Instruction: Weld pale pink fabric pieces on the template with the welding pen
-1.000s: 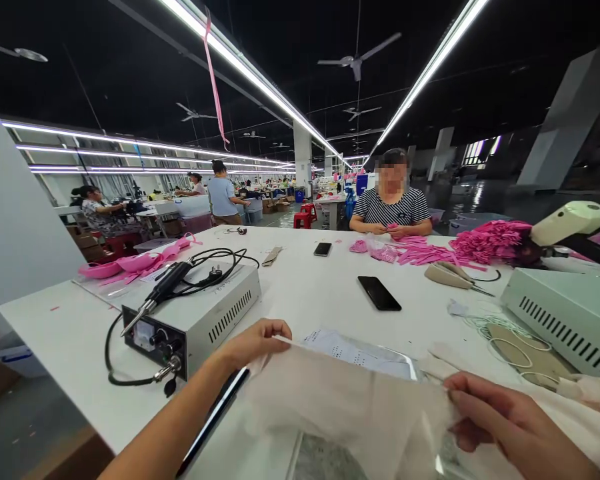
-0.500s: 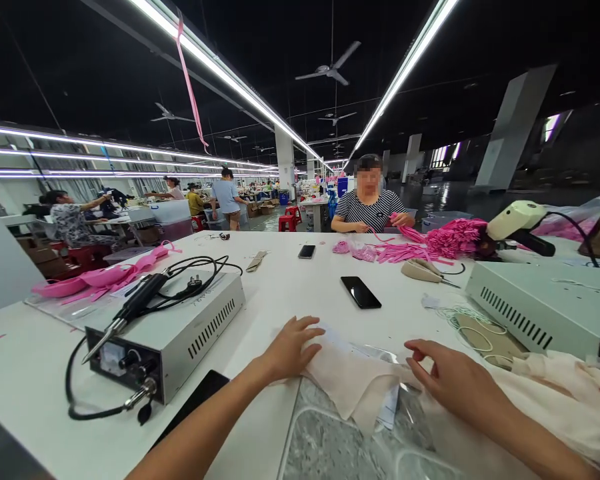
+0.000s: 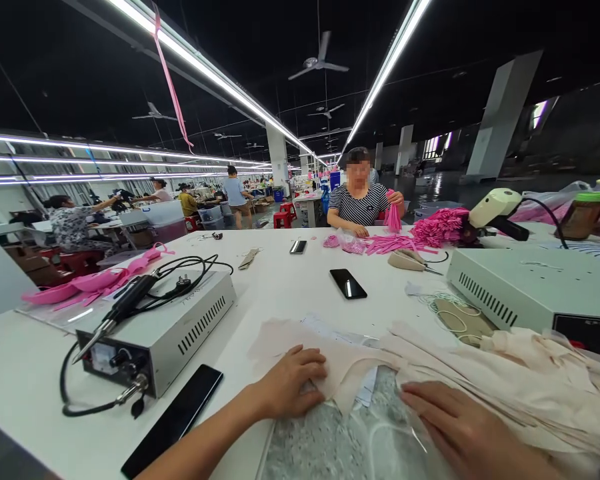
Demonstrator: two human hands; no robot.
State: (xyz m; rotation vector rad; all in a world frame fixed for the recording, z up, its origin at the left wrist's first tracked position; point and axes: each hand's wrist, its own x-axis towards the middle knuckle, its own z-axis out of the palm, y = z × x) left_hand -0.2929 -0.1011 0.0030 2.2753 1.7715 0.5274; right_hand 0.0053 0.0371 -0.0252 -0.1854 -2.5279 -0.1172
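The left hand (image 3: 297,380) rests open on the cloth (image 3: 337,360), its long axis sideways across the desk (image 3: 265,293), one tip towards the wearer. Right hand (image 3: 453,417): fingers straight, by the pile (image 3: 520,380); grip I can't tell.

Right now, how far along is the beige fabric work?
One beige fabric piece looks laid out already. In hand: the left hand touches its near edge; the right hand is over the marbled sheet. Possibly left: the layered fabric heaped at right; how much, I can't tell.
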